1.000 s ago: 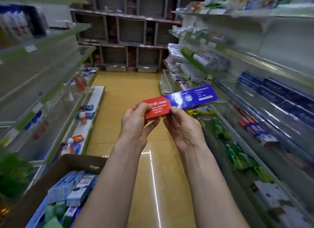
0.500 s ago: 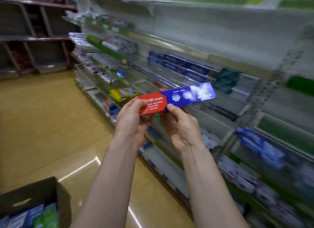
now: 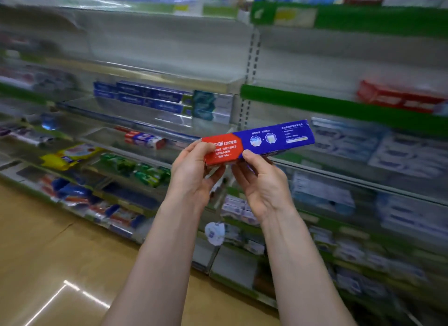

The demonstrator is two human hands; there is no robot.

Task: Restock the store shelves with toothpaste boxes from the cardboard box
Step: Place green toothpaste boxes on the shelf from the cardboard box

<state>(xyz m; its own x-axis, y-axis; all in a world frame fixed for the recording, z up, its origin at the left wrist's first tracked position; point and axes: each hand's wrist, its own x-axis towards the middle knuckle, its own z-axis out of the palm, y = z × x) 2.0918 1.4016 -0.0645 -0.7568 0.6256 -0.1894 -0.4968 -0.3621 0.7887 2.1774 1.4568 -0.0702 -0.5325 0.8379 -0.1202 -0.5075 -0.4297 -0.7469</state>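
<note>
- Toothpaste box [image 3: 259, 141], red and blue, is hanging in mid-air in front of the shelves [image 3: 169, 78]. It is level with the middle tiers, blue end pointing right and slightly up, touching no shelf.
- Your left hand [image 3: 191, 177] is gripping the red end, thumb on the printed face, fingers curled behind and under it.
- Your right hand [image 3: 261, 182] is pinching the lower edge near the red/blue boundary, thumb tip on the front face, fingers underneath, palm turned toward you.
- Both forearms are reaching forward and up from the bottom of the view, wrists close together, hands nearly meeting under the box.
- Edges: the green price rail [image 3: 339, 107] is running just above the box's blue end, and the perforated upright [image 3: 249, 58] is standing behind its middle.
- Room: bare shelf surface is showing in front of the stacked blue boxes [image 3: 150, 98], left of the upright.
- Red boxes [image 3: 397, 98] are sitting on the tier above the green rail. Pale boxes below it are too blurred to read.
- Tan floor [image 3: 48, 253] is spreading along the shelf base on your left.
</note>
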